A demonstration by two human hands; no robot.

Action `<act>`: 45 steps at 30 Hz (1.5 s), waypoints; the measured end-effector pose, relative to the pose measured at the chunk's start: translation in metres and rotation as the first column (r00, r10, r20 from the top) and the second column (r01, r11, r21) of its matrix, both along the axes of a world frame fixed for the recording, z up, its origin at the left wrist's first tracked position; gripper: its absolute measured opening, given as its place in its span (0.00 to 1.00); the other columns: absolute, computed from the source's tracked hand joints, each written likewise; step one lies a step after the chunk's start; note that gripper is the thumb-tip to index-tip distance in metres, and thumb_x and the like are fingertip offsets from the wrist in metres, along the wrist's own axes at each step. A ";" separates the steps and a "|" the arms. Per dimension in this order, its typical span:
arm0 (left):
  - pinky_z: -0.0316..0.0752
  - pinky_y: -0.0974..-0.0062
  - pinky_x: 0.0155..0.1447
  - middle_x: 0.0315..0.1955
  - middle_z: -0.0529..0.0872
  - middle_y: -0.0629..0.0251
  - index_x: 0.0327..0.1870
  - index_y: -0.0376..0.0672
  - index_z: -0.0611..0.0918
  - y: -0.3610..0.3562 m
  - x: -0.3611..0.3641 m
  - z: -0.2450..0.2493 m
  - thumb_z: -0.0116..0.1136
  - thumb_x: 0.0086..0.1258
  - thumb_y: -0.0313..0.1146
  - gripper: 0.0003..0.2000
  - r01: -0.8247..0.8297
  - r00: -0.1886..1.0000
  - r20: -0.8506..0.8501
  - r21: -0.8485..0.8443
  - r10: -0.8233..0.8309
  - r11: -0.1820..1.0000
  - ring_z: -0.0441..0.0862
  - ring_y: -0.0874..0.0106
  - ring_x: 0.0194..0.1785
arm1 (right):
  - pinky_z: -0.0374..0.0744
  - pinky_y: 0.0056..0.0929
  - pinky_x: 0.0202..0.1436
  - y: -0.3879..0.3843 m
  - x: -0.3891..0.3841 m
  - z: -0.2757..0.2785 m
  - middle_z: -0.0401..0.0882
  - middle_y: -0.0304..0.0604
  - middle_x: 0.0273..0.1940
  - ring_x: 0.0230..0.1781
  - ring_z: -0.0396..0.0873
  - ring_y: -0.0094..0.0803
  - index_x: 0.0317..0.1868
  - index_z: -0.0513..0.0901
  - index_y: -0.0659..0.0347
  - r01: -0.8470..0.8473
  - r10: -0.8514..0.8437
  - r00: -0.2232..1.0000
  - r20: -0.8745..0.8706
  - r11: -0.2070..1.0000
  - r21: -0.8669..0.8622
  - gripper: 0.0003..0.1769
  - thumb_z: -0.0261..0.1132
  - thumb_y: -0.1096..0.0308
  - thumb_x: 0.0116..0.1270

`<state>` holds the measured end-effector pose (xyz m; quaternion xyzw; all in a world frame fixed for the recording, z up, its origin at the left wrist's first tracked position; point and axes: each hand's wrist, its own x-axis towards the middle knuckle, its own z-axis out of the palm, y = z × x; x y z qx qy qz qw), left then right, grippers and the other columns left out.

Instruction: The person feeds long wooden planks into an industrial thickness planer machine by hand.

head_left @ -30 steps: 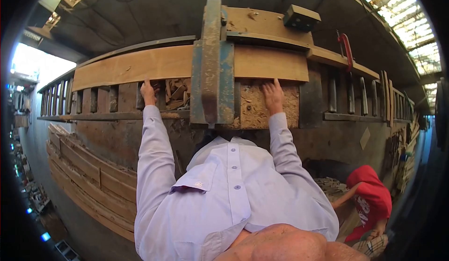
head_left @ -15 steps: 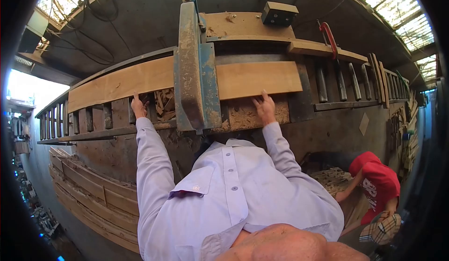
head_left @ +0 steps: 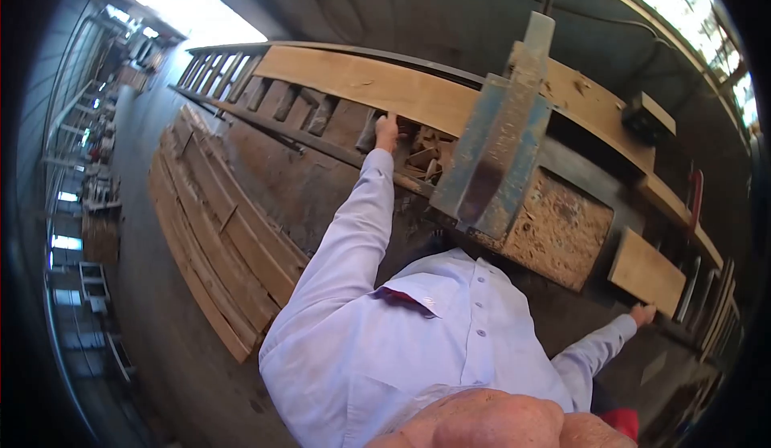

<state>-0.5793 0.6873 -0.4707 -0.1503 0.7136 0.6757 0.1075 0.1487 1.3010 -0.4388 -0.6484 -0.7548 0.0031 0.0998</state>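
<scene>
My left hand (head_left: 387, 132) is closed at the near edge of a long wooden board (head_left: 361, 81), its thumb against the edge and its other fingers partly hidden below. The board lies on the rollers, its right end passing behind the blue saw-like machine arm (head_left: 502, 147). To the right of that arm, a short wooden board (head_left: 645, 271) rests on the far part of the bench. My right hand (head_left: 642, 314) holds its near edge at the corner, my arm stretched out; the fingers are small and partly hidden.
Sawdust covers a panel (head_left: 556, 227) beside the machine arm. Wood offcuts (head_left: 430, 152) lie under the long board. A red clamp (head_left: 695, 195) is fixed on the fence at right. Long planks (head_left: 217, 223) are stacked on the floor at left. A bit of red clothing (head_left: 622, 422) shows at the bottom.
The short board has slid right, away from the machine arm, with my right hand on it. My left hand remains at the long board's edge. The view has turned left and tilted.
</scene>
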 end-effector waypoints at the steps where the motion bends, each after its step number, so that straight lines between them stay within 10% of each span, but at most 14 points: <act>1: 0.81 0.67 0.27 0.36 0.83 0.60 0.48 0.37 0.77 0.000 0.001 0.008 0.54 0.74 0.52 0.23 -0.002 1.000 0.022 0.041 0.001 0.999 0.85 0.64 0.32 | 0.81 0.34 0.56 0.012 -0.023 -0.008 0.84 0.51 0.49 0.48 0.83 0.38 0.55 0.79 0.72 0.174 -0.175 0.655 -0.735 0.982 -0.079 0.21 0.66 0.68 0.64; 2: 0.82 0.64 0.31 0.38 0.85 0.59 0.49 0.37 0.77 0.000 0.004 0.014 0.54 0.74 0.51 0.22 0.007 0.999 0.049 0.082 -0.011 0.997 0.86 0.64 0.34 | 0.81 0.35 0.55 0.014 -0.041 -0.009 0.84 0.51 0.49 0.49 0.83 0.39 0.54 0.80 0.71 0.232 -0.248 -0.138 -0.959 0.933 -0.274 0.22 0.66 0.63 0.66; 4: 0.82 0.60 0.37 0.40 0.85 0.59 0.52 0.38 0.77 -0.009 -0.005 0.010 0.54 0.75 0.49 0.21 0.044 0.994 0.083 0.217 -0.064 0.975 0.86 0.62 0.37 | 0.80 0.35 0.55 -0.042 -0.089 -0.001 0.84 0.49 0.50 0.50 0.82 0.38 0.55 0.80 0.69 -0.088 -0.051 0.020 -0.999 0.995 -0.052 0.23 0.63 0.56 0.70; 6: 0.79 0.50 0.54 0.48 0.85 0.58 0.58 0.38 0.76 -0.016 -0.028 -0.010 0.55 0.75 0.44 0.20 0.052 0.979 0.146 0.488 -0.141 0.871 0.85 0.58 0.46 | 0.78 0.35 0.58 -0.096 -0.149 0.018 0.84 0.48 0.52 0.52 0.81 0.37 0.57 0.79 0.67 -0.190 0.254 0.742 -0.621 0.967 0.169 0.21 0.62 0.58 0.72; 8: 0.79 0.51 0.55 0.51 0.84 0.56 0.59 0.38 0.76 -0.003 -0.020 0.020 0.54 0.75 0.42 0.19 -0.152 0.971 0.235 0.446 0.049 0.882 0.84 0.56 0.50 | 0.73 0.35 0.64 -0.118 -0.178 0.000 0.80 0.50 0.58 0.59 0.78 0.40 0.60 0.78 0.65 -0.371 0.349 0.689 -0.635 0.923 0.104 0.22 0.62 0.58 0.73; 14: 0.84 0.58 0.47 0.44 0.85 0.56 0.52 0.37 0.79 0.008 -0.008 0.001 0.55 0.75 0.43 0.17 -0.035 0.999 0.040 0.401 0.021 0.915 0.85 0.61 0.47 | 0.64 0.41 0.73 -0.152 -0.202 0.002 0.69 0.54 0.68 0.70 0.66 0.48 0.67 0.70 0.64 -0.395 0.458 0.824 -0.334 0.886 0.243 0.33 0.65 0.51 0.70; 18: 0.85 0.63 0.44 0.38 0.87 0.59 0.47 0.35 0.80 0.062 0.044 0.018 0.53 0.77 0.41 0.15 -0.094 0.985 0.162 0.231 0.057 0.968 0.87 0.65 0.41 | 0.64 0.40 0.73 -0.148 -0.207 0.011 0.68 0.56 0.68 0.71 0.65 0.50 0.68 0.69 0.63 -0.235 0.225 0.751 -0.620 0.970 0.067 0.39 0.64 0.42 0.68; 22: 0.82 0.65 0.39 0.35 0.87 0.58 0.42 0.32 0.85 0.084 0.133 0.082 0.55 0.76 0.43 0.19 0.563 0.817 -0.175 0.035 -0.550 0.826 0.85 0.67 0.38 | 0.64 0.43 0.73 -0.146 -0.206 0.011 0.69 0.55 0.67 0.70 0.65 0.51 0.69 0.67 0.63 -0.240 0.222 0.776 -0.590 0.970 0.049 0.41 0.64 0.40 0.66; 26: 0.84 0.60 0.45 0.44 0.86 0.51 0.55 0.28 0.79 0.039 0.068 0.034 0.54 0.77 0.46 0.24 0.586 0.765 0.196 0.184 -0.613 0.789 0.86 0.61 0.43 | 0.64 0.43 0.72 -0.144 -0.208 0.011 0.69 0.55 0.67 0.70 0.65 0.50 0.69 0.68 0.62 -0.209 0.186 0.774 -0.606 0.977 0.033 0.42 0.64 0.39 0.66; 30: 0.76 0.57 0.67 0.68 0.67 0.44 0.70 0.29 0.61 0.014 0.026 0.034 0.53 0.76 0.52 0.35 0.046 0.985 0.140 0.345 -0.100 0.937 0.74 0.52 0.65 | 0.61 0.42 0.75 -0.142 -0.213 0.010 0.69 0.55 0.68 0.72 0.63 0.50 0.69 0.68 0.62 -0.169 0.140 0.785 -0.604 0.986 0.009 0.43 0.64 0.38 0.65; 41: 0.82 0.61 0.54 0.50 0.85 0.55 0.60 0.32 0.75 0.001 -0.018 -0.056 0.49 0.79 0.44 0.22 0.350 0.920 0.001 0.447 -0.392 0.823 0.85 0.59 0.50 | 0.42 0.45 0.81 -0.111 -0.247 0.007 0.64 0.48 0.72 0.78 0.53 0.40 0.70 0.67 0.58 -0.192 0.201 0.880 -0.431 0.979 0.065 0.52 0.65 0.28 0.55; 45: 0.84 0.65 0.45 0.47 0.87 0.57 0.57 0.32 0.79 0.034 0.033 -0.015 0.49 0.79 0.45 0.22 0.310 0.910 0.104 0.470 -0.401 0.826 0.87 0.63 0.42 | 0.40 0.45 0.82 -0.106 -0.254 0.009 0.61 0.45 0.74 0.79 0.49 0.38 0.70 0.66 0.56 -0.219 0.219 0.895 -0.388 0.975 0.046 0.53 0.63 0.25 0.55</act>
